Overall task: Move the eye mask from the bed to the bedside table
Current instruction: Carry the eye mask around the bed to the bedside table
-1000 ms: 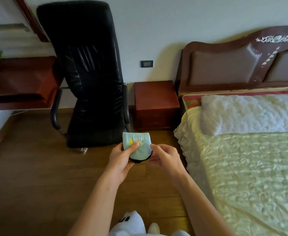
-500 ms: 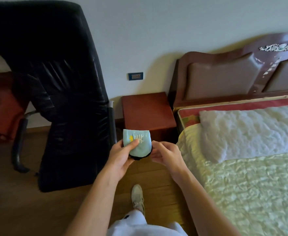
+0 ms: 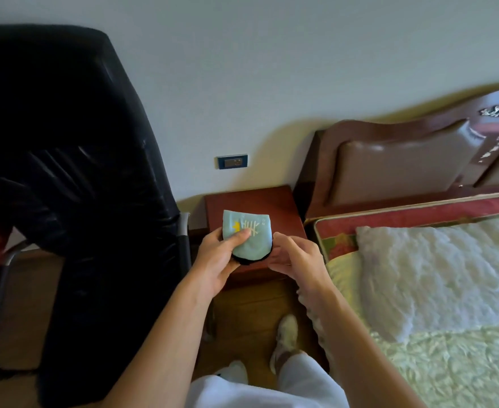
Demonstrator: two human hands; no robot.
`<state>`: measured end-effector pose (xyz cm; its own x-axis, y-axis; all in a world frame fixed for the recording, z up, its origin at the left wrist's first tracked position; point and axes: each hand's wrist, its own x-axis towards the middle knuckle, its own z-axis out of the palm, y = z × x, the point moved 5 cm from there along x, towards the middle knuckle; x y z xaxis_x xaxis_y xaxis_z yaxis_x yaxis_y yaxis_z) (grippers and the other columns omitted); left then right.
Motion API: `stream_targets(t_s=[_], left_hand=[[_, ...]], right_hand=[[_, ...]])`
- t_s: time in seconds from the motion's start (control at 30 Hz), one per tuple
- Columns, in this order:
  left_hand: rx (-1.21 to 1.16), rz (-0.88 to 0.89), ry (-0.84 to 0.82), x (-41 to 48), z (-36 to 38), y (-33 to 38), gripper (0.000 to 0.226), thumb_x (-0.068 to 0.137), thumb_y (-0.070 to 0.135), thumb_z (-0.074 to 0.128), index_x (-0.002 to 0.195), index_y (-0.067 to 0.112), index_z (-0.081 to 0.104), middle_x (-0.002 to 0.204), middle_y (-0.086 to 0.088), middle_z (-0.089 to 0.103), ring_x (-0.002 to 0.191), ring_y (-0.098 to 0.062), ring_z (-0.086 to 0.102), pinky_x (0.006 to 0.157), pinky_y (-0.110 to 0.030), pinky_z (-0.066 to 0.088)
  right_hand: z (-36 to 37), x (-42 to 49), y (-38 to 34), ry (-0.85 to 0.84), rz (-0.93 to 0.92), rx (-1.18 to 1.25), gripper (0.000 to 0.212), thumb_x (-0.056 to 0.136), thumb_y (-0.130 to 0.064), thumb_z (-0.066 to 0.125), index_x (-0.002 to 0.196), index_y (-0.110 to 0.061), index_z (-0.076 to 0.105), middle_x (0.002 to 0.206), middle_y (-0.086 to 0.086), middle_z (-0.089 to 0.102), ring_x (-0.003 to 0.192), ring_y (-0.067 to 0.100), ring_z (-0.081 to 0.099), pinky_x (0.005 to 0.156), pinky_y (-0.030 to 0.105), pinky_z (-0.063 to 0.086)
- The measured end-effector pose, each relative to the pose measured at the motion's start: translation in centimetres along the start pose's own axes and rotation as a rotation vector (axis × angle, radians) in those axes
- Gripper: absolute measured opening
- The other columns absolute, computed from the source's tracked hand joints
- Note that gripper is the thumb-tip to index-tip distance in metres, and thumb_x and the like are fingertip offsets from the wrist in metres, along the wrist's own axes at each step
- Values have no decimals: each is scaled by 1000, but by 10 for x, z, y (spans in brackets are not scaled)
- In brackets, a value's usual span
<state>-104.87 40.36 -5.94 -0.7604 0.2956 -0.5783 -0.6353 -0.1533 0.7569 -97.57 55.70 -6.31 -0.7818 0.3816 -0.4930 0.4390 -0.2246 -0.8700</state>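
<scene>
The bed (image 3: pixel 436 304) lies off to the right of your fingers, the black chair (image 3: pixel 74 172) to their left, and the bedside table (image 3: pixel 254 201) sits directly beyond and beneath them. Your left hand (image 3: pixel 217 260) is curled around the eye mask (image 3: pixel 249 237), thumb pressed on its pale blue face, fingers tucked behind. Your right hand (image 3: pixel 294 260) cups the mask's right edge, fingers half closed; whether they truly pinch it, you can't tell. The mask is folded, off the bed and held above the tabletop. Pickup and carry look done; what's left is lowering it and letting go.
</scene>
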Motion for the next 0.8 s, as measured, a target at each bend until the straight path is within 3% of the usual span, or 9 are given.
stream_targets(t_s=[0.53, 0.8], left_hand=[[-128, -33, 204, 188, 98, 53, 27, 85, 9, 71, 112, 9, 68, 109, -13, 74, 99, -25, 72, 71, -35, 59], [-213, -55, 339, 236, 112, 40, 29, 83, 7, 72, 112, 7, 66, 109, -12, 74, 102, -27, 70, 81, -40, 59]], right_hand=[[-47, 224, -94, -158, 78, -83, 30, 93, -34, 67, 87, -6, 77, 80, 17, 76, 76, 20, 73, 69, 33, 61], [-61, 287, -85, -223, 167, -125, 28, 91, -33, 69, 82, -7, 76, 76, 13, 75, 73, 21, 73, 69, 34, 61]])
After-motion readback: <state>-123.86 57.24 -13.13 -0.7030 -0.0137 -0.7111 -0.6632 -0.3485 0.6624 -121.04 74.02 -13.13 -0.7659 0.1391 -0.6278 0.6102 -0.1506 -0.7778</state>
